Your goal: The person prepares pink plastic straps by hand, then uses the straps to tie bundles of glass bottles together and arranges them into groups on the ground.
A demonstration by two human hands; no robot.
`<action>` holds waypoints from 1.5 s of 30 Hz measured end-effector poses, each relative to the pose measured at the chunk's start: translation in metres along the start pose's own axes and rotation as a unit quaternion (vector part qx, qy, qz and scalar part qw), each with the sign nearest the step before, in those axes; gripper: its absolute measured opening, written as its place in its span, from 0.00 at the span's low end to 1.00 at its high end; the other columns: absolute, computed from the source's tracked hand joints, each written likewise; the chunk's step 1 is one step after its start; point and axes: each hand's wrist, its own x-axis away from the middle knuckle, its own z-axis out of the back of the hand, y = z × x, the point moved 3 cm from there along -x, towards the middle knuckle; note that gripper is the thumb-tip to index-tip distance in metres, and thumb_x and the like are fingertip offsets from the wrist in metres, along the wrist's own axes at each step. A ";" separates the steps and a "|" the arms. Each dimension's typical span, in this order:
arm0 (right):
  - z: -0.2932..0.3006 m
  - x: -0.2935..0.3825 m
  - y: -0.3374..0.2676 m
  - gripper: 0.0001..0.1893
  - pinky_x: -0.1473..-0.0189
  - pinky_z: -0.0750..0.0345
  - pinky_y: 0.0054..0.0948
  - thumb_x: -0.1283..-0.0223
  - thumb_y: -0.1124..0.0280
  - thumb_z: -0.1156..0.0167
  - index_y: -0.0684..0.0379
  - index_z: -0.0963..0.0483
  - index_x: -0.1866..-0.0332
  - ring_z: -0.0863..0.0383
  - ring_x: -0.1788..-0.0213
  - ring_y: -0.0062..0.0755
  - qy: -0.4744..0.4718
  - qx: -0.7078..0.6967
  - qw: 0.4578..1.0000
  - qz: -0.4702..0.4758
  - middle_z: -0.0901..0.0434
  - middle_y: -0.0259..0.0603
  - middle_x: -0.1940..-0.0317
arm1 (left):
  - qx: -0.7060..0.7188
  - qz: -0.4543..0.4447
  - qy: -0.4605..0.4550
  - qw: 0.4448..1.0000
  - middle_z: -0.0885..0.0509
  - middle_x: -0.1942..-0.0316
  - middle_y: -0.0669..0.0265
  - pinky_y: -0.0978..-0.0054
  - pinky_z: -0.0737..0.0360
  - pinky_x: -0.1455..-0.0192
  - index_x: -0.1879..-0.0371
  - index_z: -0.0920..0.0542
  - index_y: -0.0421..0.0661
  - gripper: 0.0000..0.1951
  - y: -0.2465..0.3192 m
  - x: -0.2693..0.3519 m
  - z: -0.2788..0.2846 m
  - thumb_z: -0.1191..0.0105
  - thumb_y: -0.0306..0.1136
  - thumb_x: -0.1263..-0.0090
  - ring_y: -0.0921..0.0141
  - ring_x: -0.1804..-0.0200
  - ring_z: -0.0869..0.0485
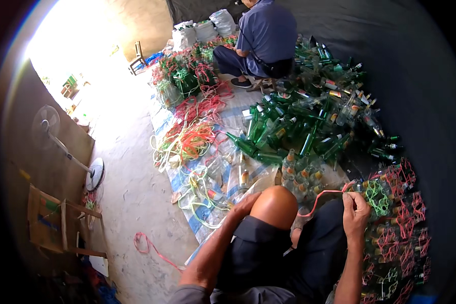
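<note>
My right hand [355, 211], raised beside my right knee, pinches one end of a pink plastic strap [323, 193] that droops towards my shin. My left hand [247, 203] rests at the outer side of my bare left knee, its fingers largely hidden, so its hold cannot be told. Beyond my knees several clear glass bottles [288, 165] stand upright in a cluster. At the right, rows of bottles bound with pink and green strap [378, 197] lie close to my right hand. Another pink strap [148, 245] trails over the floor at the left.
Loose green bottles [245, 144] lie heaped ahead. Tangled straps [190, 140] cover part of a blue-and-white sheet [197, 220]. A co-worker [268, 36] sits on a low stool near bound bottles and white sacks [205, 31]. A pedestal fan [95, 174] and a wooden chair [64, 224] are at left.
</note>
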 end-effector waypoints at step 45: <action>0.001 0.006 0.000 0.08 0.69 0.28 0.31 0.29 0.72 0.42 0.67 0.23 0.62 0.26 0.74 0.30 0.057 0.108 0.992 0.028 0.22 0.43 0.75 | -0.041 -0.068 0.030 0.996 0.15 0.57 0.47 0.54 0.22 0.50 0.49 0.26 0.46 0.14 -0.007 -0.019 -0.029 0.61 0.37 0.24 0.46 0.52 0.17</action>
